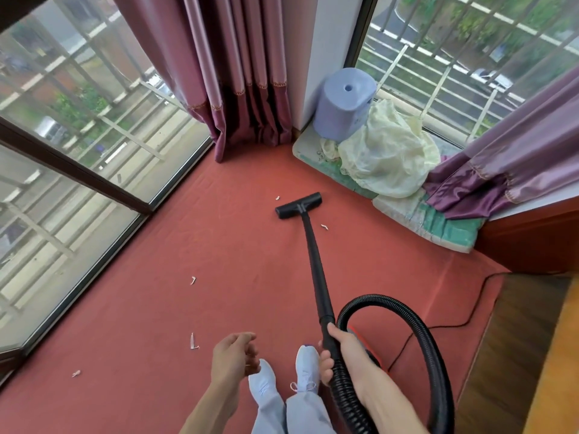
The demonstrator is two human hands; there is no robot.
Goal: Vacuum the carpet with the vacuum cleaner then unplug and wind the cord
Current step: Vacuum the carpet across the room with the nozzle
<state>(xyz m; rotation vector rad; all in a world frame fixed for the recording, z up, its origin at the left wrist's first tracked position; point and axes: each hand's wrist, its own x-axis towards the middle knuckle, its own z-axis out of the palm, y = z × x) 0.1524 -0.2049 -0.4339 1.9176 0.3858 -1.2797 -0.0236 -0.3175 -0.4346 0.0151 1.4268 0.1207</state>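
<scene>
My right hand (340,352) grips the black vacuum wand (315,261) where it joins the ribbed hose (416,327). The wand reaches forward to the black floor head (297,205), which lies flat on the red carpet (188,308). The hose loops round to my right and back under my arm. A thin black cord (470,308) trails over the carpet at the right. My left hand (233,355) hovers empty above my left shoe, its fingers loosely curled. Several white paper scraps (194,341) lie scattered on the carpet.
Floor-to-ceiling windows (78,151) line the left side, with purple curtains (238,73) in the corner. A blue stool (343,104), a pale plastic bag (388,151) and cushions (438,227) sit on the ledge at right. Wooden flooring (517,339) borders the carpet at the right.
</scene>
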